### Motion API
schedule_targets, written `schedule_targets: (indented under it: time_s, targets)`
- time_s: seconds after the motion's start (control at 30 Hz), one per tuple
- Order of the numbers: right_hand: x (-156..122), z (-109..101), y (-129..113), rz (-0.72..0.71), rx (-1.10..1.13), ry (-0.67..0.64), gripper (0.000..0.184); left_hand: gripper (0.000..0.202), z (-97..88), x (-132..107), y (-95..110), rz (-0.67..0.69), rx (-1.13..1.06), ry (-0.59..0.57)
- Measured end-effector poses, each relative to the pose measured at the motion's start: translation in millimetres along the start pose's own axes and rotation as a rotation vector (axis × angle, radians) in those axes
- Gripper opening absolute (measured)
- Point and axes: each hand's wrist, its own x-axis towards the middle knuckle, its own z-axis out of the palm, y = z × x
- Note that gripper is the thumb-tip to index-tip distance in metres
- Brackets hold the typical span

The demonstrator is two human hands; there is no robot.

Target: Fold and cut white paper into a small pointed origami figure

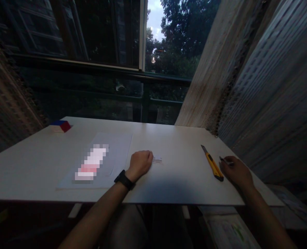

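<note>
My left hand [141, 163], with a black watch on its wrist, rests on the white table with its fingers curled. Just right of its fingertips lies a small whitish piece [157, 159], perhaps paper; whether the fingers grip it or anything else is hidden. Over at the right side of the table, my right hand [237, 173] is closed around a thin, pen-like thing with a dark tip [222, 159]. Left of that hand, apart from it, a yellow and black utility knife [211, 163] lies with its blade end pointing away from me.
White sheets [122, 145] lie on the table [174, 145] left of centre, partly blurred out. A blue, red and white block [61, 126] sits at the far left corner. Behind the table is a window, with a curtain [202, 79] on the right.
</note>
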Motion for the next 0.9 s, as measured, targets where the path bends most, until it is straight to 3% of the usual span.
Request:
schedule_targets:
  time_s: [0.1, 0.27, 0.4, 0.47, 0.5, 0.57, 0.6, 0.67, 0.73, 0.8, 0.9]
  targets:
    - [0, -3, -3, 0.032, 0.013, -0.072, 0.038, 0.051, 0.1, 0, -1, -0.003, -0.001, 0.023]
    - [-1, -6, 2, 0.038, 0.021, -0.088, 0.042, 0.051, -1.6, 0, 0, -0.016, -0.024, 0.004]
    - [-7, -16, -13, -0.01, -0.001, 0.018, 0.04, 0.051, -4.5, -1, 1, -0.017, -0.036, 0.015]
    - [-16, -22, -43, -0.029, 0.03, 0.145, 0.037, 0.052, -5.3, -1, 1, -0.009, -0.025, 0.039]
    - [-23, -24, -64, -0.043, 0.089, 0.143, 0.038, 0.052, -5.3, -1, 1, -0.006, -0.016, 0.049]
    - [-38, -23, -114, -0.121, 0.228, 0.009, 0.045, 0.051, -4.7, -1, 1, 0.002, 0.013, 0.039]
    - [-47, -21, -141, -0.204, 0.258, -0.126, 0.051, 0.05, -4.1, -2, 0, 0.003, 0.033, 0.017]
    - [-61, -11, -193, -0.341, 0.241, -0.35, 0.058, 0.047, -2.9, -2, -1, -0.005, 0.081, -0.041]
    - [-71, 0, -231, -0.372, 0.149, -0.43, 0.057, 0.044, -2.2, -3, -2, -0.018, 0.122, -0.09]
    - [-76, 10, -252, -0.361, 0.089, -0.467, 0.055, 0.043, -2.3, -3, -2, -0.029, 0.141, -0.115]
    - [-78, 18, -259, -0.304, 0.046, -0.475, 0.055, 0.043, -3.5, -4, -1, -0.047, 0.132, -0.134]
